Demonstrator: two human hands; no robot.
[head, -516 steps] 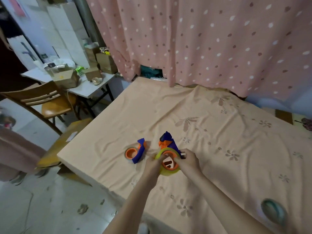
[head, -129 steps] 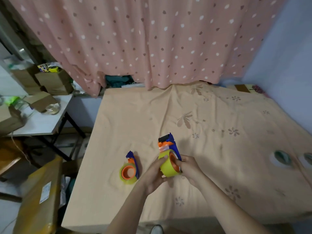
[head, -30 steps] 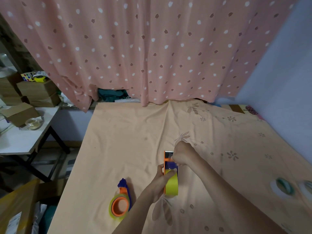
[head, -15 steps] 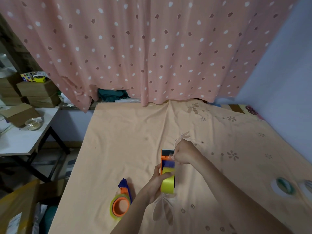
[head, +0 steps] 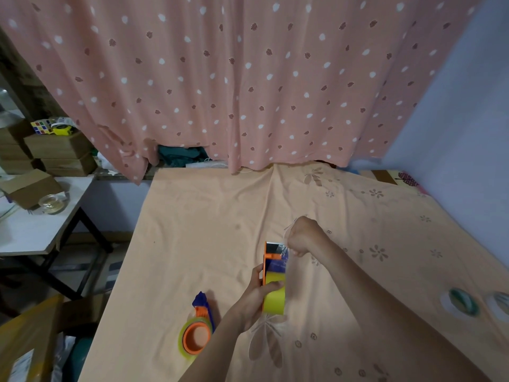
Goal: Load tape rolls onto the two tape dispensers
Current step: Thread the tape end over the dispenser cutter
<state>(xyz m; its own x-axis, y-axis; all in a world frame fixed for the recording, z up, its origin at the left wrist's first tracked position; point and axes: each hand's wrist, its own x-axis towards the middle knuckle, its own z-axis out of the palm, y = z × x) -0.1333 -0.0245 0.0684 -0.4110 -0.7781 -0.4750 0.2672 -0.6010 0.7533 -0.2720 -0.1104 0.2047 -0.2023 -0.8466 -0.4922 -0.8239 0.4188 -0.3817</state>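
Right grip (head: 304, 238) pulled tape farther; left grip (head: 257, 297) clamps dispenser (head: 272, 267).

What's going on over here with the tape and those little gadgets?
A person is loading tape onto dispensers at a cloth-covered table. The left hand grips the dispenser with its yellow tape roll, while the right hand pinches the clear tape end up by the dispenser's front. A second dispenser lies on the cloth with a tape roll already on it. More rolls lie far right.
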